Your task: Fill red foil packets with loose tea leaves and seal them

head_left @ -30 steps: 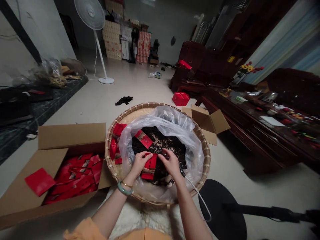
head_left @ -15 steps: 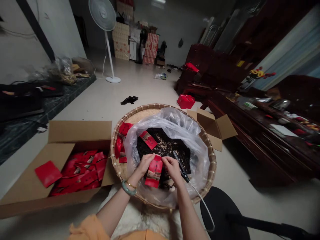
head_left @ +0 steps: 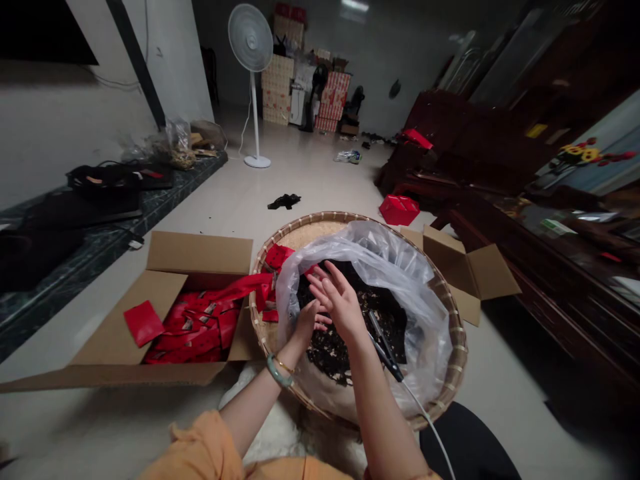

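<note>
A round woven bamboo tray (head_left: 450, 373) holds a clear plastic bag (head_left: 395, 267) full of loose black tea-like leaves (head_left: 330, 353). My left hand (head_left: 307, 321) hangs over the leaves, fingers loosely curled around nothing. My right hand (head_left: 337, 300) is raised just beside it, fingers spread and empty. Under my right wrist lies a black corded hand tool (head_left: 385, 350) with a white cable (head_left: 430, 427). Red packets (head_left: 273, 267) lie on the tray by the bag. Many more fill an open cardboard box (head_left: 200, 253) to my left.
A second open cardboard box (head_left: 487, 273) stands beyond the tray's right side. A red box (head_left: 399, 210) and a black cloth (head_left: 284, 201) lie on the tiled floor. Dark wooden furniture (head_left: 550, 287) lines the right; a stone ledge (head_left: 125, 207) runs along the left.
The red packet held between my hands is no longer there, and both hands have opened and lifted apart. The whole view has swung, shifting the scene to the right.
</note>
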A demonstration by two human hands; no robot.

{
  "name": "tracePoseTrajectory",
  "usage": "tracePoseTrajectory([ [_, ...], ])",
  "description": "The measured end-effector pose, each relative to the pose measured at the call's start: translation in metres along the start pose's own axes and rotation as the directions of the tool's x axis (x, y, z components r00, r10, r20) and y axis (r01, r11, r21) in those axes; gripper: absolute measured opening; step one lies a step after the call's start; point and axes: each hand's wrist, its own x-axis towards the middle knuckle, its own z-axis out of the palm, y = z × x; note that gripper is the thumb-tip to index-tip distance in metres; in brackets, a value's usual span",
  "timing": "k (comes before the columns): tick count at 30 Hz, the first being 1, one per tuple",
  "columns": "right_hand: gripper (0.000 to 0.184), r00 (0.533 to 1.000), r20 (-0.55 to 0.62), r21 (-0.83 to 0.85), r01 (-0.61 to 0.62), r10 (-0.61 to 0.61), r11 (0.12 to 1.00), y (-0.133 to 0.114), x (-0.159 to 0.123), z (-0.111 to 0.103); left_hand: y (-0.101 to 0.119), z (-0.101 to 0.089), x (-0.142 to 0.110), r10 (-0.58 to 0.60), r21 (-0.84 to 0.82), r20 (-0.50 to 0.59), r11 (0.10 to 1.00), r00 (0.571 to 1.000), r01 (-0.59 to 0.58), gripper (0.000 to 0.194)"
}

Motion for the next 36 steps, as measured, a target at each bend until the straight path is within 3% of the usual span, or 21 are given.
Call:
tracePoseTrajectory([
  [2,0.046,0.995,-0.050,-0.281,0.068,-0.086,0.957,0.026,0.010,-0.018,0.000,-0.001,0.001,0.016,-0.011,-0.013,1.000,1.000,-0.016,0.054],
  [5,0.049,0.968,-0.181,-0.702,-0.003,-0.174,0.712,0.070,0.023,-0.054,-0.003,-0.002,0.002,0.019,-0.008,-0.025,1.000,0.999,-0.019,0.050],
  [8,0.058,0.965,-0.198,-0.865,-0.088,-0.173,0.494,0.098,0.032,-0.073,-0.004,-0.002,0.004,0.021,0.024,-0.045,1.000,0.999,-0.020,0.046],
  [10,0.052,0.971,-0.195,-0.901,-0.120,-0.142,0.417,0.104,0.035,-0.076,-0.004,-0.002,0.006,0.048,0.064,-0.074,0.997,0.996,-0.043,0.044],
  [14,0.016,0.983,-0.165,-0.900,-0.119,-0.077,0.419,0.104,0.034,-0.078,-0.006,-0.003,0.010,0.147,0.124,-0.164,0.984,0.975,-0.128,0.046],
  [17,0.023,0.981,-0.164,-0.900,-0.107,-0.101,0.422,0.103,0.029,-0.077,-0.009,-0.003,0.012,0.195,0.116,-0.206,0.978,0.959,-0.174,0.049],
  [21,0.055,0.983,-0.142,-0.922,-0.089,-0.117,0.377,0.105,0.029,-0.067,-0.012,-0.003,0.012,0.213,0.123,-0.237,0.974,0.948,-0.188,0.048],
  [25,0.020,0.994,-0.075,-0.886,-0.027,-0.085,0.463,0.106,0.030,-0.064,-0.008,-0.006,0.011,0.263,0.170,-0.295,0.961,0.919,-0.220,0.050],
  [27,0.015,0.994,-0.062,-0.873,-0.009,-0.093,0.487,0.105,0.027,-0.069,-0.008,-0.007,0.011,0.298,0.205,-0.333,0.949,0.895,-0.240,0.053],
  [29,0.018,0.991,-0.078,-0.876,-0.014,-0.112,0.483,0.105,0.022,-0.073,-0.009,-0.006,0.012,0.321,0.238,-0.346,0.939,0.881,-0.249,0.053],
  [33,0.057,0.989,-0.098,-0.913,-0.044,-0.113,0.406,0.106,0.021,-0.065,-0.012,-0.004,0.013,0.325,0.258,-0.327,0.934,0.887,-0.247,0.048],
  [36,0.057,0.992,-0.108,-0.924,-0.074,-0.070,0.375,0.108,0.026,-0.050,-0.012,-0.005,0.013,0.319,0.262,-0.318,0.935,0.893,-0.240,0.047],
])
